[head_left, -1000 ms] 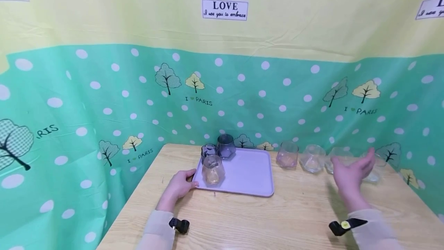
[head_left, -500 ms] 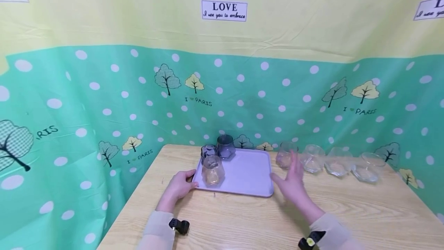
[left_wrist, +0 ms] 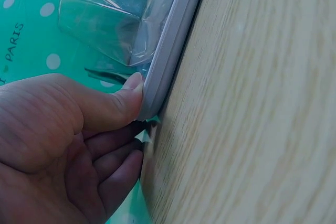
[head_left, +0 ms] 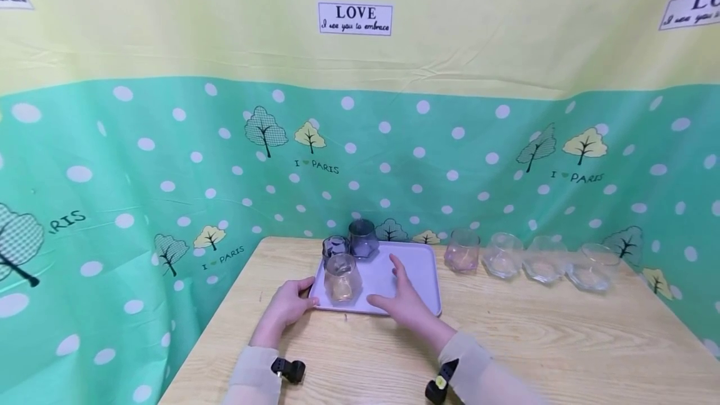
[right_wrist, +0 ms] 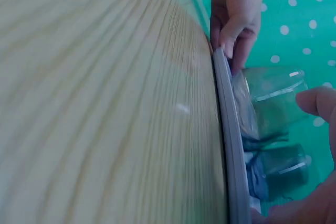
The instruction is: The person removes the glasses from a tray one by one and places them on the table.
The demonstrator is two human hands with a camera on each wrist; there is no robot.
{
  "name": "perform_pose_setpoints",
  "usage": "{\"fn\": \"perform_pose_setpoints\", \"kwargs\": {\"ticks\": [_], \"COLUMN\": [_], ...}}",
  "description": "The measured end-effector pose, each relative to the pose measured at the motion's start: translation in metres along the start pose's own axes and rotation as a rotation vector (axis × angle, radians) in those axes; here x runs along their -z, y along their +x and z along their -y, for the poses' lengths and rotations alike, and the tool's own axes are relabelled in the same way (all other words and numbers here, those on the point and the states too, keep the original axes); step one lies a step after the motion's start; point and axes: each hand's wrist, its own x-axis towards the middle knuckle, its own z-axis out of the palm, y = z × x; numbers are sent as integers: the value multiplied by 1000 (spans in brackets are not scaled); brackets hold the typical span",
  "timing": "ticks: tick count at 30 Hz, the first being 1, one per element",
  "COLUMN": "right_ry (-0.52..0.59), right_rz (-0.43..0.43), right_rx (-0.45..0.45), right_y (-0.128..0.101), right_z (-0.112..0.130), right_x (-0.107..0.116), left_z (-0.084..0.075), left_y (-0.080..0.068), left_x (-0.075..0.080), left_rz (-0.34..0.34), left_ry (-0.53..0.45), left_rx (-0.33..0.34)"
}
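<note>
My left hand [head_left: 289, 302] holds the front left corner of a pale lilac tray [head_left: 420, 267]. In the left wrist view, its thumb presses the tray rim [left_wrist: 170, 51] while the fingers bend in at the corner's edge. Three faceted glasses stand upright on the tray's left side: a clear, slightly amber glass [head_left: 342, 283] in front, a dark patterned glass [head_left: 334, 247] behind it, and a smoky grey glass [head_left: 363, 240] at the back. Over the tray, right of the clear glass, my right hand [head_left: 406, 302] is spread, thumb and fingers apart, apparently holding nothing.
Right of the tray, a pinkish glass [head_left: 462, 252] and clear glasses [head_left: 502, 258], [head_left: 544, 261], [head_left: 592, 269] stand in a row along the back of the wooden table [head_left: 506, 336]. A green and yellow curtain [head_left: 360, 161] hangs close behind.
My right hand has moved left, from the glasses at the far right to over the tray beside the clear glass. The left hand stays at the tray corner; the glasses have not moved.
</note>
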Motion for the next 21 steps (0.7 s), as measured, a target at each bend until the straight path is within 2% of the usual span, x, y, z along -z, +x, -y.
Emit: {"fn": "perform_pose_setpoints", "kwargs": {"ticks": [4, 9, 14, 21], "right_ry": [93, 163, 130, 59], "right_rz": [12, -25, -77, -104], "right_rx": [-35, -60, -11, 66], "right_y": [6, 15, 22, 31], "right_z": [5, 10, 14, 22], "right_x": [-14, -26, -38, -56], "left_z": [-2, -3, -2, 0], "left_y": [0, 1, 2, 0], "left_x": [0, 0, 1, 0], "left_rz": [5, 10, 13, 7], "left_ry": [-9, -20, -12, -2], "left_rx": [7, 16, 14, 3]}}
